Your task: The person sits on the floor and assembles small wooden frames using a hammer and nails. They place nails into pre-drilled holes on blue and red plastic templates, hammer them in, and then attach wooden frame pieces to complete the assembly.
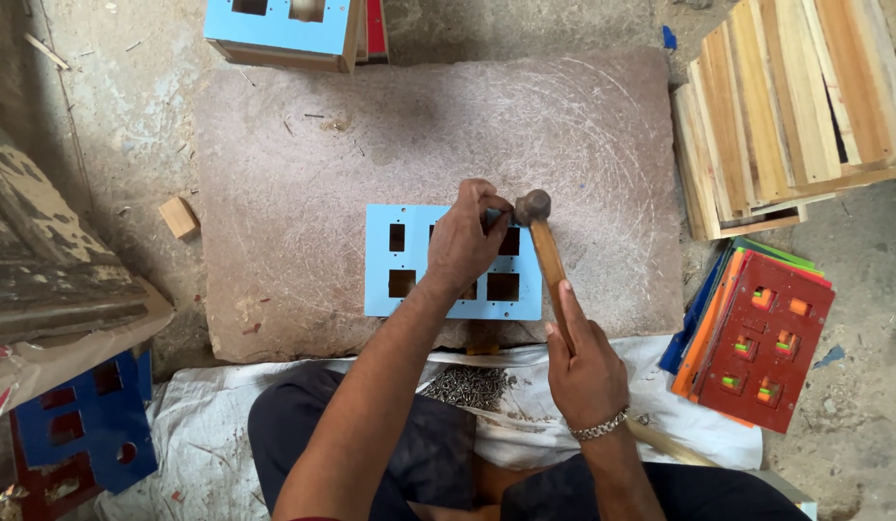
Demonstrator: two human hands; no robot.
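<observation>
A light blue board (385, 280) with several square cut-outs lies flat on a worn stone slab (303, 145). My left hand (467, 241) rests on the board with its fingertips pinched together at the board's top right edge, apparently on a small nail I cannot make out. My right hand (585, 371) grips the wooden handle of a hammer (547, 253). The hammer's dark metal head hovers right beside the pinched fingertips.
A pile of small nails (467, 386) lies on white sacking by my lap. Stacked wooden frames (785, 106) stand at the right, coloured cut-out boards (757, 338) below them. Another blue-faced box (279, 29) sits at the top, blue panels (81, 425) at the lower left.
</observation>
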